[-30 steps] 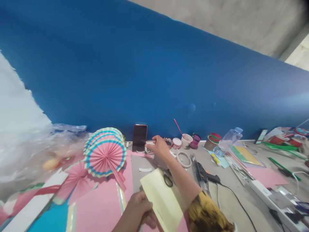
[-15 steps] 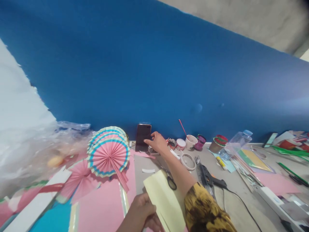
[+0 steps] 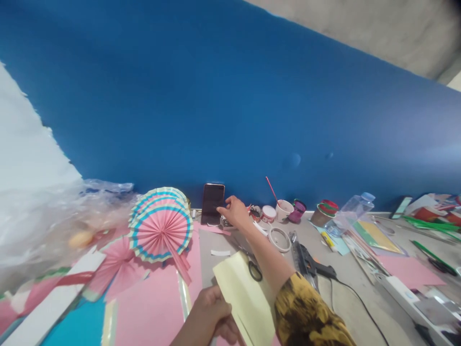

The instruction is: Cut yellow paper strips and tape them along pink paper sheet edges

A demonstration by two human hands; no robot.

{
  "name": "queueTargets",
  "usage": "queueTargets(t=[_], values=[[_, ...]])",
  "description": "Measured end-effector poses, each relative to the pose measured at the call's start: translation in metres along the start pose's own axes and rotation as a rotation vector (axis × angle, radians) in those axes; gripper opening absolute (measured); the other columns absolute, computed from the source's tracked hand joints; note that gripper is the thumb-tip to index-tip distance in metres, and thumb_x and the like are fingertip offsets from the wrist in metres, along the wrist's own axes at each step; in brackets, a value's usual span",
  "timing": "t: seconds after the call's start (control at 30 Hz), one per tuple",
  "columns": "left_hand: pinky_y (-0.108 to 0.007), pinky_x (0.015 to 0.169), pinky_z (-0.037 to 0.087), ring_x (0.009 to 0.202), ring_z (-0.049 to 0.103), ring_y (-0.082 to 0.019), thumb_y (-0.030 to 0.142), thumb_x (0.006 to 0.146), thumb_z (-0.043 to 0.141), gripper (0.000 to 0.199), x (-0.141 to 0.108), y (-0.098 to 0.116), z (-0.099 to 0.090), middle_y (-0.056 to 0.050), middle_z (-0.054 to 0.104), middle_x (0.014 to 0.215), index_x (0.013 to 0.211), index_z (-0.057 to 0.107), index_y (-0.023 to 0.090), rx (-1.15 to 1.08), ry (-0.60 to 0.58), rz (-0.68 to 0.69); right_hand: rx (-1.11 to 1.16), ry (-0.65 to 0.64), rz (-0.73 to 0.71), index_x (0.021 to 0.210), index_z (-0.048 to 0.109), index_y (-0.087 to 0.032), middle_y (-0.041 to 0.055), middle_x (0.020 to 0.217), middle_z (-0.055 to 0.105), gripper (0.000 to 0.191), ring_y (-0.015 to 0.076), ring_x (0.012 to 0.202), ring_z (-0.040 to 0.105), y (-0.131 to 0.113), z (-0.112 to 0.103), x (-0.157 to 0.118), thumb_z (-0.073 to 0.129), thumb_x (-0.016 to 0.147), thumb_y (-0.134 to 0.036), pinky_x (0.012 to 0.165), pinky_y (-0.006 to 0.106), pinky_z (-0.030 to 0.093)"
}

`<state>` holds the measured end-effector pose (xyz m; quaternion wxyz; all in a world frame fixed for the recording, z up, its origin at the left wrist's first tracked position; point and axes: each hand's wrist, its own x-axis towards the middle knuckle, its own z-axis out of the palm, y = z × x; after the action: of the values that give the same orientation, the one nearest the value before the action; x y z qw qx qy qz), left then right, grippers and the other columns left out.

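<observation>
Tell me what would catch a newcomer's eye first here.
Probably the big blue wall, filling much of the view. Below it, left of centre, the pleated pink, blue and cream paper rosettes stand out. Next comes the pale yellow sheet in the left hand, low in the centre.

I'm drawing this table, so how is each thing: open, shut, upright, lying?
Yellow paper: held in left hand
Scissors: lying down; open or shut unclear
Phone: propped upright, screen dark
Round fan: spread open
White cup: upright, red stick inside
Bottle: tilted, cap on
Glue gun: lying down
</observation>
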<state>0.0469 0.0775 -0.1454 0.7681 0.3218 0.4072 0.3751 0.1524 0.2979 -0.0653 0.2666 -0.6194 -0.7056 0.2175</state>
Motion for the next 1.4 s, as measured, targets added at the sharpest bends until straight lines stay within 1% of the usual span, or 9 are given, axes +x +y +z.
queueTargets(t=[0.27, 0.43, 0.53, 0.67, 0.77, 0.9, 1.13, 1.27, 1.4], values=[[-0.032, 0.056, 0.059, 0.06, 0.075, -0.026, 0.021, 0.068, 0.073, 0.037, 0.004, -0.001, -0.001, -0.014, 0.078, 0.072, 0.103, 0.075, 0.007, -0.028, 0.01, -0.028, -0.037, -0.006, -0.024, 0.112, 0.065, -0.017, 0.0075, 0.1, 0.074, 0.029, 0.0225, 0.096, 0.068, -0.004, 0.007, 0.013, 0.076, 0.089, -0.032, 0.083, 0.031, 0.045], [-0.032, 0.055, 0.059, 0.061, 0.075, -0.026, 0.023, 0.068, 0.076, 0.035, 0.002, 0.0, -0.001, -0.015, 0.078, 0.072, 0.099, 0.076, 0.007, -0.033, 0.004, -0.008, -0.054, -0.019, -0.029, 0.118, 0.065, -0.017, 0.0072, 0.102, 0.075, 0.034, 0.021, 0.095, 0.069, -0.007, -0.006, 0.005, 0.074, 0.09, -0.034, 0.08, 0.029, 0.046], [-0.03, 0.056, 0.059, 0.059, 0.074, -0.023, 0.022, 0.068, 0.074, 0.034, -0.001, 0.004, 0.004, -0.014, 0.078, 0.071, 0.098, 0.076, 0.006, -0.028, 0.016, 0.004, -0.086, -0.052, -0.044, 0.11, 0.068, -0.019, 0.0058, 0.1, 0.076, 0.021, 0.0198, 0.093, 0.07, -0.007, -0.024, -0.019, 0.068, 0.094, -0.033, 0.078, 0.028, 0.044], [-0.027, 0.053, 0.058, 0.056, 0.071, -0.019, 0.02, 0.069, 0.069, 0.034, -0.005, 0.01, 0.012, -0.013, 0.079, 0.074, 0.098, 0.078, 0.007, -0.002, 0.042, 0.032, -0.181, -0.165, -0.046, 0.078, 0.068, -0.02, 0.0055, 0.079, 0.074, 0.015, 0.0216, 0.078, 0.067, 0.006, -0.052, -0.073, 0.071, 0.089, -0.029, 0.069, 0.029, 0.04], [-0.026, 0.053, 0.057, 0.056, 0.071, -0.019, 0.02, 0.069, 0.069, 0.034, -0.008, 0.013, 0.014, -0.014, 0.079, 0.074, 0.098, 0.078, 0.005, -0.002, 0.037, 0.046, -0.411, -0.275, -0.002, 0.082, 0.071, -0.019, 0.0099, 0.091, 0.076, 0.006, 0.0253, 0.089, 0.069, 0.026, -0.067, -0.116, 0.074, 0.084, -0.025, 0.071, 0.03, 0.039], [-0.027, 0.054, 0.059, 0.057, 0.072, -0.019, 0.02, 0.071, 0.069, 0.034, -0.01, 0.018, 0.018, -0.015, 0.079, 0.074, 0.1, 0.077, 0.004, 0.028, 0.058, 0.062, -0.419, -0.287, 0.073, 0.091, 0.072, -0.018, 0.0085, 0.095, 0.076, 0.015, 0.0213, 0.084, 0.068, 0.052, -0.075, -0.148, 0.078, 0.078, -0.021, 0.066, 0.027, 0.035], [-0.028, 0.055, 0.062, 0.057, 0.073, -0.02, 0.02, 0.072, 0.072, 0.035, -0.016, 0.027, 0.026, -0.013, 0.079, 0.074, 0.104, 0.075, 0.004, 0.061, 0.121, 0.071, -0.358, -0.224, 0.109, 0.11, 0.07, -0.012, 0.0116, 0.105, 0.072, 0.026, 0.0205, 0.089, 0.064, 0.077, -0.069, -0.149, 0.074, 0.088, -0.026, 0.072, 0.028, 0.038], [-0.028, 0.055, 0.063, 0.061, 0.076, -0.022, 0.017, 0.076, 0.073, 0.037, -0.015, 0.028, 0.027, -0.013, 0.08, 0.078, 0.111, 0.073, 0.005, 0.067, 0.136, 0.038, -0.339, -0.243, 0.079, 0.106, 0.073, -0.016, 0.0104, 0.105, 0.073, 0.03, 0.0235, 0.093, 0.065, 0.089, -0.068, -0.147, 0.081, 0.083, -0.034, 0.075, 0.03, 0.04], [-0.029, 0.056, 0.064, 0.059, 0.076, -0.022, 0.015, 0.079, 0.069, 0.031, -0.016, 0.03, 0.028, -0.013, 0.08, 0.074, 0.108, 0.071, 0.005, 0.089, 0.138, 0.028, -0.317, -0.226, 0.058, 0.097, 0.076, -0.017, 0.0094, 0.099, 0.075, 0.018, 0.026, 0.096, 0.066, 0.091, -0.072, -0.146, 0.078, 0.083, -0.028, 0.078, 0.031, 0.042]])
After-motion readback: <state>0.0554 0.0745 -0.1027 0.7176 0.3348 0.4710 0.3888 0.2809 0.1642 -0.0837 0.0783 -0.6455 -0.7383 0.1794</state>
